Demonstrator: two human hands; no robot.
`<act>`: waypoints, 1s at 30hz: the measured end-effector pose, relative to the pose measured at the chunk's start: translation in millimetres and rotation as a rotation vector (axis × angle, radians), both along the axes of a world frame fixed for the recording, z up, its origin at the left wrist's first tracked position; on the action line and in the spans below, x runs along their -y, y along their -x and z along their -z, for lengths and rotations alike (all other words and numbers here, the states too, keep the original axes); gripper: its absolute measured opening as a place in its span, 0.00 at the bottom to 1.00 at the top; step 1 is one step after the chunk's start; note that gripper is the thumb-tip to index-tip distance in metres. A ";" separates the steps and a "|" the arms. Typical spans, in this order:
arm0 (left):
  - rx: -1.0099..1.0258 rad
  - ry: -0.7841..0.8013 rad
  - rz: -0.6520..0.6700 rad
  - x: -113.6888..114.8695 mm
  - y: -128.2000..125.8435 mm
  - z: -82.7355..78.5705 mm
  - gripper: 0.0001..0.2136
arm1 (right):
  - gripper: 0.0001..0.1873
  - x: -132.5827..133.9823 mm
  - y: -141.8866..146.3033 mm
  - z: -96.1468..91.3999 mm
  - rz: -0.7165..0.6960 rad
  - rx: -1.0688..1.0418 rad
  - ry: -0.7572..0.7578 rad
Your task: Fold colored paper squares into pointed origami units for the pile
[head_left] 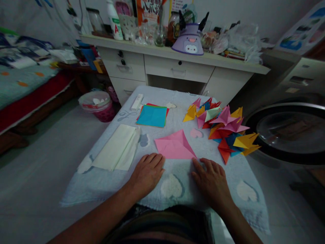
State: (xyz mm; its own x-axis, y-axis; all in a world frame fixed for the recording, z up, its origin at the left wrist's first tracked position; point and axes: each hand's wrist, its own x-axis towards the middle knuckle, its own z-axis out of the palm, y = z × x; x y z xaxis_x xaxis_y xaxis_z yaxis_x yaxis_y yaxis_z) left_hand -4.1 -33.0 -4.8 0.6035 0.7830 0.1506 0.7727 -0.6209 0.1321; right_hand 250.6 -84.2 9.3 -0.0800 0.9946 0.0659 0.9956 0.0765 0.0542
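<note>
A pink sheet of origami paper [176,146] lies on the cloth-covered table in front of me, partly folded, with a straight near edge and a peak at the far side. My left hand [149,173] rests palm down, its fingertips at the paper's near left corner. At the near right corner, my right hand [212,178] lies with fingers slightly apart, the index fingertip by the paper's tip. Neither hand grips anything. Folded paper cranes [224,123] in pink, yellow, red, orange and blue are heaped to the right.
Beyond the pink sheet sits a stack of coloured paper [151,116], blue on top. A folded whitish cloth [118,147] lies at left, a small white box [137,102] behind it. A drawer cabinet [177,66] stands ahead, a pink bin [101,110] left, a washing machine [302,88] right.
</note>
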 end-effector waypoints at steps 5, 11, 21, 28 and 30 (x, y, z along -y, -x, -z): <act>0.065 0.022 -0.006 0.7 2.6 0.4 0.14 | 0.22 0.6 -17.7 1.1 0.043 -0.012 -0.015; 0.338 0.057 -0.147 -11.9 0.0 0.9 0.23 | 0.17 -29.3 -30.0 -9.5 -0.031 -0.236 0.032; 0.447 0.184 -0.252 -38.6 -25.7 -12.4 0.11 | 0.35 -130.1 8.8 -2.1 0.033 -0.846 0.018; 0.599 0.175 -0.020 -33.9 -15.8 -12.3 0.11 | 0.27 -142.0 12.1 23.2 0.040 -1.329 -0.022; 0.623 0.109 0.001 -32.4 -11.2 -14.9 0.14 | 0.26 -140.4 10.5 24.2 0.039 -1.551 -0.016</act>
State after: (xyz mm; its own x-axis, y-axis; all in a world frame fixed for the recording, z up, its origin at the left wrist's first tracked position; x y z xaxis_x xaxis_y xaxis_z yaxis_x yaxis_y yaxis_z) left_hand 7.2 -0.6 10.1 0.4289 0.8134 0.3929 0.5303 -0.5788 0.6195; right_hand 240.1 56.2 -14.9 0.0995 0.9928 0.0667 0.0758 0.0592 -0.9954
